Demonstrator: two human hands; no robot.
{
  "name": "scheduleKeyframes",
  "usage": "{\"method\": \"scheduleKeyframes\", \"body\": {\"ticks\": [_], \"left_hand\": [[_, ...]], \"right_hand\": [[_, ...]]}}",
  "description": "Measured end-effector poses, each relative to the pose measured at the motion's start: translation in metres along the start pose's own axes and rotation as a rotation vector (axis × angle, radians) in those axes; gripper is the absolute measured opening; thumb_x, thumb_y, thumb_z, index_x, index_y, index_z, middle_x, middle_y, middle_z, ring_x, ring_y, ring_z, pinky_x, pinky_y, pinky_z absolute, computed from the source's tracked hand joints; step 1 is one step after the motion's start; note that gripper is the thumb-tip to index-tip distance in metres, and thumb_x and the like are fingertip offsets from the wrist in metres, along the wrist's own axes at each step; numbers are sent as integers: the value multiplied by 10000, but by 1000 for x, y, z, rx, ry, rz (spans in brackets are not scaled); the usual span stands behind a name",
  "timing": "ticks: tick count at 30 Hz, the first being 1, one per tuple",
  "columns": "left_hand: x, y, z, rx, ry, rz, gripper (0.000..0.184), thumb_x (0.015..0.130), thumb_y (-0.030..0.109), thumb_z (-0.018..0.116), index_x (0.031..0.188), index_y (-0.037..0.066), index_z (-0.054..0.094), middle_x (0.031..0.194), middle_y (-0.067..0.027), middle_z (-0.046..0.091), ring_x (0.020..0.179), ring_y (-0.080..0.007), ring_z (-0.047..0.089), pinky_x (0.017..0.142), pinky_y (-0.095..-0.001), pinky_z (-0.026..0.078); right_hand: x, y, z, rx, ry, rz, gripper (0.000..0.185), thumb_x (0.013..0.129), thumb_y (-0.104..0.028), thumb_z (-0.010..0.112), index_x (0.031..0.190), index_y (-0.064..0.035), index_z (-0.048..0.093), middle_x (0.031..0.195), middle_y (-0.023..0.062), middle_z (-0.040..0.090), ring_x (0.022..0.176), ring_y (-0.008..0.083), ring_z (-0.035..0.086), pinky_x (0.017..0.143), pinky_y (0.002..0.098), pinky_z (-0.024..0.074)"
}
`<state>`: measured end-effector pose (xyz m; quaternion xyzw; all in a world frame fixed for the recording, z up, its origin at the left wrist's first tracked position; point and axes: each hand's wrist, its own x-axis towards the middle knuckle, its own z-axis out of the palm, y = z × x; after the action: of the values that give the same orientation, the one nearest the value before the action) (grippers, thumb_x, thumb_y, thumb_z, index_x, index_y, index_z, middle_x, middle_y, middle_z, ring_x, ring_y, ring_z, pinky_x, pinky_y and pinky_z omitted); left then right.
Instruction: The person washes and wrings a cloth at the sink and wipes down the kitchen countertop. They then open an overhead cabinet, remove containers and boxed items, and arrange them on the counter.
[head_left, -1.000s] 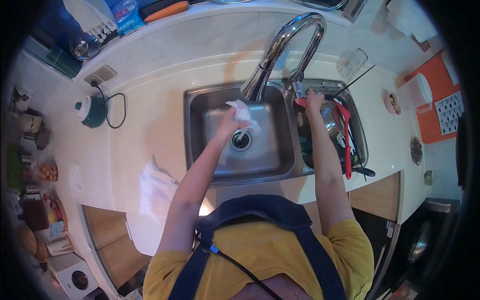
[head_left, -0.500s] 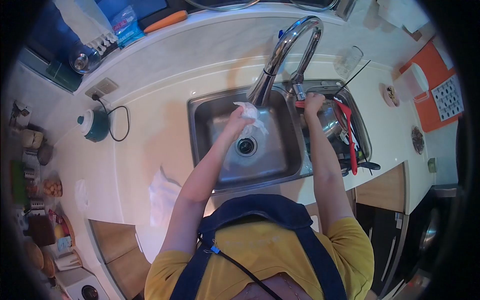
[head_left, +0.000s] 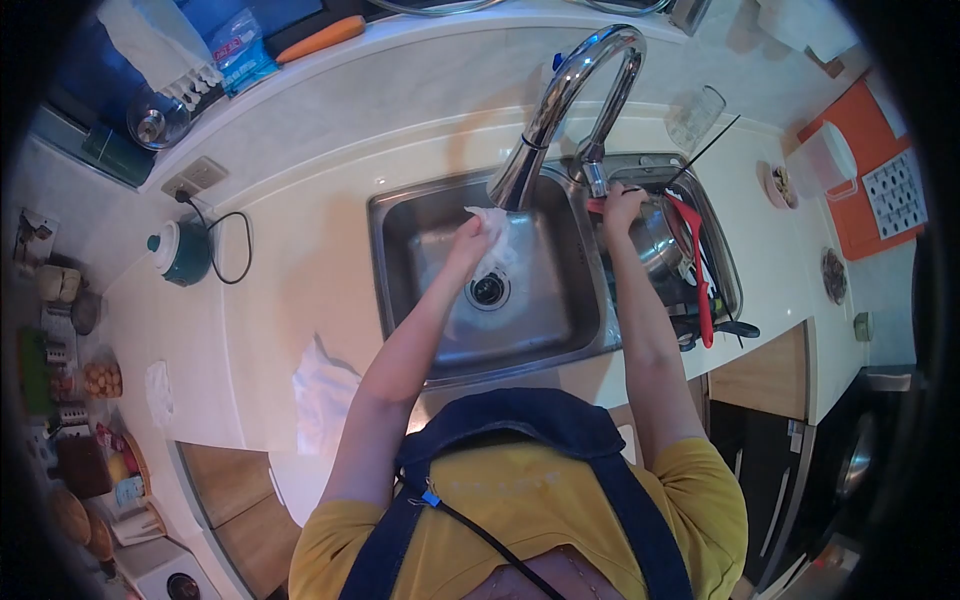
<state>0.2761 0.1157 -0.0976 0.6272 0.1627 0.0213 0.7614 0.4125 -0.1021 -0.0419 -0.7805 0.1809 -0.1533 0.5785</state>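
Note:
Below the spout of the chrome faucet (head_left: 518,170), my left hand (head_left: 467,242) is closed on a white cloth (head_left: 494,240), which hangs over the left sink basin (head_left: 545,310) near the drain. At the faucet's base, my right hand (head_left: 621,208) has its fingers pressed together beside a red item (head_left: 596,205); what they hold is too small to tell. A metal pot (head_left: 655,245) and a red utensil (head_left: 705,310) lie in the right basin, partly behind my right forearm.
A white cloth (head_left: 322,395) lies on the counter left of the sink. Farther left stands a green and white pot (head_left: 183,255) with a cord. A clear glass (head_left: 695,118) is behind the right basin, and a clear pitcher (head_left: 825,160) stands at the right.
My left hand and the cloth first moved up from the drain toward the spout; its grip now looks tighter. My right hand has stayed by the faucet base. The view has shifted slightly.

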Motion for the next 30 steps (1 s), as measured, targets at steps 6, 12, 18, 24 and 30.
{"method": "scheduleKeyframes", "body": {"ticks": [6,12,18,24,30], "left_hand": [[-22,1,-11,-188,-21,-93,166,872,99,534,1010,21,584,871,-37,619,768,-122,587,667,-270,476],[-44,-12,-32,-365,97,-169,219,852,60,547,1066,12,553,972,-69,619,858,-173,605,766,-323,489],[-74,-31,-55,-470,38,-120,434,779,-38,616,1180,26,463,1108,-99,576,1025,-222,572,878,-356,472],[-73,-36,-36,-707,103,-149,396,806,12,620,1174,39,476,1093,-87,584,1022,-220,573,876,-364,470],[-55,-31,-13,-285,-107,-83,351,812,-25,571,1149,37,492,1060,-80,590,955,-190,580,833,-329,465]], "right_hand": [[-75,53,21,388,-422,45,391,868,-200,569,1118,6,352,966,135,520,694,168,573,554,280,492],[-187,49,34,405,-1021,568,257,854,-259,613,966,-33,563,778,15,578,635,101,538,524,247,434],[-161,58,65,276,-998,195,222,836,-274,632,769,-63,632,696,-15,590,608,71,518,509,241,387],[-130,65,58,-84,-939,-142,209,829,-223,629,912,-33,659,724,9,622,633,84,550,563,236,434],[-137,65,34,104,-1027,31,234,831,-187,623,1006,-33,647,805,32,634,689,89,564,586,230,444]]}}
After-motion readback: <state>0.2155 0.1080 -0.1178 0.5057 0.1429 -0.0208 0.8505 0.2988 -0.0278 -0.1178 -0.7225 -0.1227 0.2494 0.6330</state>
